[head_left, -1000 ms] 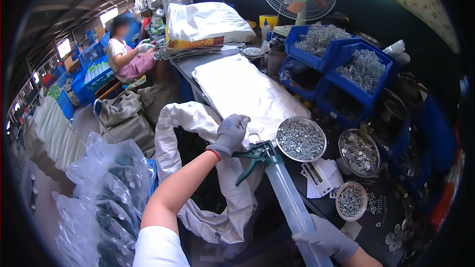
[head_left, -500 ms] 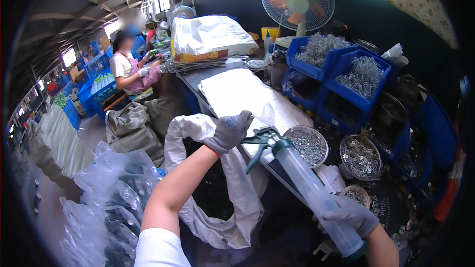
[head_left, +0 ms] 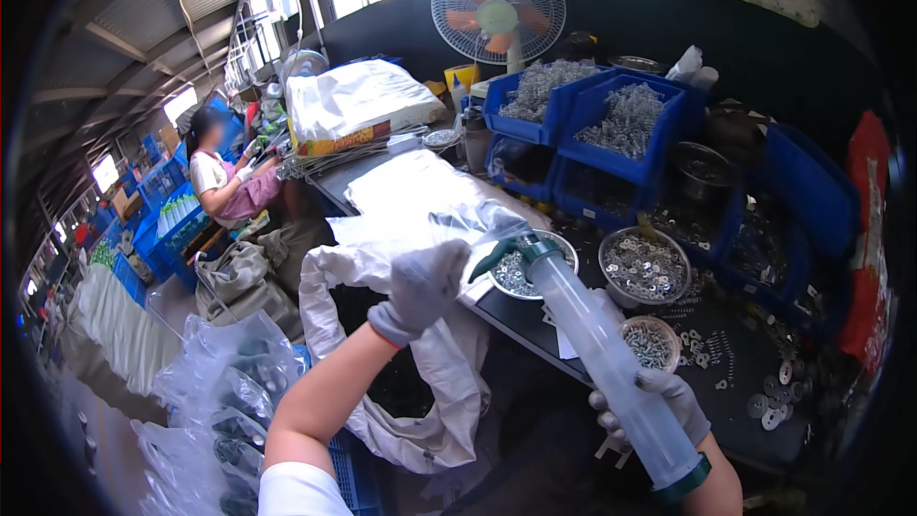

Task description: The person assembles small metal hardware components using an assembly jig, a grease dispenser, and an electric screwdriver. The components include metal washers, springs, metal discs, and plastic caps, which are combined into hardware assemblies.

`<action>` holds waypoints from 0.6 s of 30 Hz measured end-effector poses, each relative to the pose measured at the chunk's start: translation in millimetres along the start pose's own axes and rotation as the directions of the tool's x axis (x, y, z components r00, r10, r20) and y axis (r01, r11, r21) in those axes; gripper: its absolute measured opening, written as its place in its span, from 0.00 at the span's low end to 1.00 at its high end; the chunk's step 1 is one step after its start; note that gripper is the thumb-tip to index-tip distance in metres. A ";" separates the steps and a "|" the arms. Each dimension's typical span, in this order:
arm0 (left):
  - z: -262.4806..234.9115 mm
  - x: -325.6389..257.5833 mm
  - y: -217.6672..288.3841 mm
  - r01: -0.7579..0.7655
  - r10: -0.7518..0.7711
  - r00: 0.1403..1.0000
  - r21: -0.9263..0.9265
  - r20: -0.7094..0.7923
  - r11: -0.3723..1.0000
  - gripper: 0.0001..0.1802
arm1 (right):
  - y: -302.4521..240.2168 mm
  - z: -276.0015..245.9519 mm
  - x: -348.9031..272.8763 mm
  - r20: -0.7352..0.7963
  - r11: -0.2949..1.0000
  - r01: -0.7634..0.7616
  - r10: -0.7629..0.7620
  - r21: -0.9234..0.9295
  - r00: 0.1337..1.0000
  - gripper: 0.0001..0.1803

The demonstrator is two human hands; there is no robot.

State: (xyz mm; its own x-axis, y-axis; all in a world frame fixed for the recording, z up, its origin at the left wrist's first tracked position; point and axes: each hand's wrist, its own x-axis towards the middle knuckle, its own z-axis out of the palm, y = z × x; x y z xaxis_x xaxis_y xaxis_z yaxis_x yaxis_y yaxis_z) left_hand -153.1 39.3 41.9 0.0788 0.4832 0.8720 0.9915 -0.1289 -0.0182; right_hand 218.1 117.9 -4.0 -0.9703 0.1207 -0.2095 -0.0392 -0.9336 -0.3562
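My right hand (head_left: 673, 401), in a grey glove, is wrapped round the lower part of a caulking gun (head_left: 611, 358) with a translucent barrel and dark green end caps. The gun slants up and to the left, and its trigger end lies over the table's edge. My left hand (head_left: 428, 287), also gloved and somewhat blurred, is closed beside that end. Thin clear film, apparently a plastic bag (head_left: 492, 223), stretches from the left hand over the handle. A white woven sack (head_left: 435, 444) gapes below the left wrist, dark inside.
Metal bowls of washers (head_left: 645, 266) and small screws (head_left: 651, 344) stand on the dark table, with loose springs and washers around. Blue bins (head_left: 611, 158) of springs, a fan (head_left: 497, 17) and a white bag (head_left: 358, 100) stand behind. Clear plastic bags (head_left: 220, 373) heap at left; a person (head_left: 224, 177) sits beyond.
The view has shifted to the right. My left hand has come down a little, and the clear film now covers the gun's handle end. My right hand still grips the barrel.
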 end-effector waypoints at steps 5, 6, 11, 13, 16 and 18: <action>-31.1 15.4 -21.0 -0.113 0.114 0.993 0.124 0.003 0.986 0.05 | 3.6 -6.2 -51.7 0.115 0.967 0.039 -0.070 0.252 0.991 0.40; -37.2 15.2 -21.0 -0.128 0.126 0.992 0.138 0.026 0.982 0.05 | 7.7 -5.0 -55.0 0.127 0.967 0.027 -0.061 0.253 0.990 0.40; -47.5 26.9 22.2 -0.183 0.176 0.982 0.110 0.075 0.977 0.06 | 20.4 -5.2 -58.0 0.241 0.940 0.058 -0.145 0.335 0.960 0.43; -46.8 22.6 45.8 -0.179 0.170 0.980 0.082 0.104 0.980 0.06 | 25.1 4.0 -49.6 0.217 0.949 0.081 -0.152 0.305 0.964 0.42; -35.2 16.4 100.3 -0.170 0.204 0.970 -0.230 0.134 0.958 0.10 | 36.5 4.6 -37.0 0.179 0.986 0.129 -0.147 0.106 0.973 0.39; -31.6 18.2 122.2 -0.128 0.263 0.876 -0.332 0.403 0.935 0.10 | 44.7 31.8 -34.0 -0.041 0.911 0.150 -0.179 -0.385 0.983 0.32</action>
State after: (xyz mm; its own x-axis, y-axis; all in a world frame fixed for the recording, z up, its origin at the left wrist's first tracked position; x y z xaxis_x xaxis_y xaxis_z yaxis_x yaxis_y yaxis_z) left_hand -33.7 5.1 71.0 0.3718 0.7388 0.5621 0.8823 -0.4696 0.0337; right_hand 241.7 61.4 16.2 -0.9370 0.2995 -0.1799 -0.0889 -0.7022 -0.7064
